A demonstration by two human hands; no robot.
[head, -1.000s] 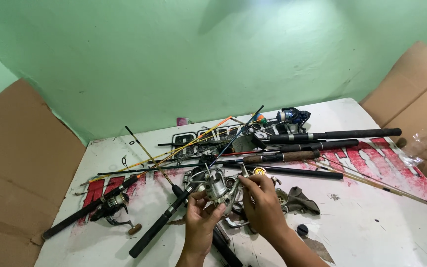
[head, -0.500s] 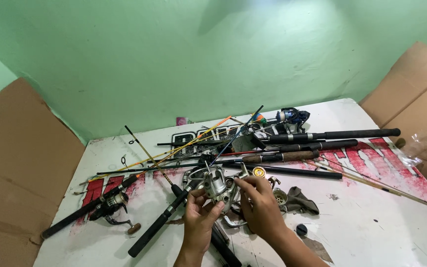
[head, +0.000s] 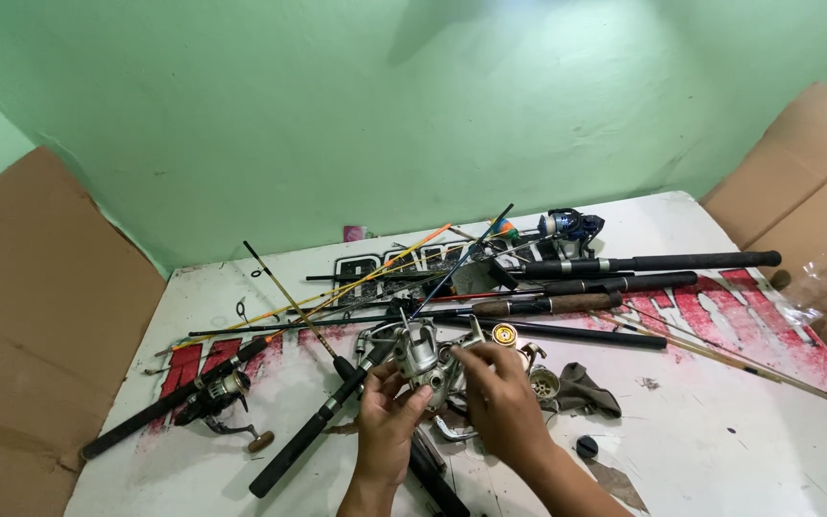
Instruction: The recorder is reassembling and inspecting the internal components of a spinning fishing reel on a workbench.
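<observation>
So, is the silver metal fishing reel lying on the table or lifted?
Lifted: both hands, left and right, hold the silver metal fishing reel above the white table.

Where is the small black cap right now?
In the head view, the black cap lies on the white table at lower centre-right, just right of the right hand and below the grey cloth.
</observation>
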